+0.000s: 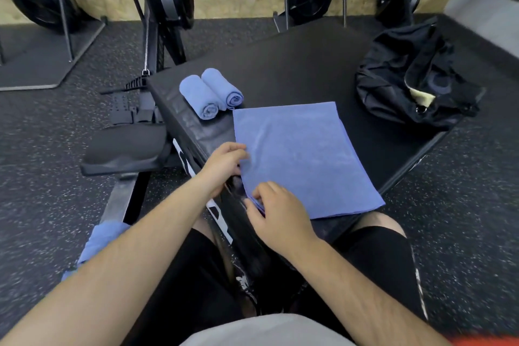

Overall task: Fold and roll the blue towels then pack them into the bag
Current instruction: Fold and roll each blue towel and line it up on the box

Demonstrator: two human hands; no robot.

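Right hand (276,213), left hand (224,161) pinch folded blue towel (303,160) at near edge, likely to start rolling; 2 rolled towels (210,93) parked aside.

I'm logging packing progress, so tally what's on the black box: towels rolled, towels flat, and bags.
Rolled blue towels: 2
Flat folded blue towel: 1
Black bag: 1
Total: 4
Bunched blue cloth lies off the box and is not counted.
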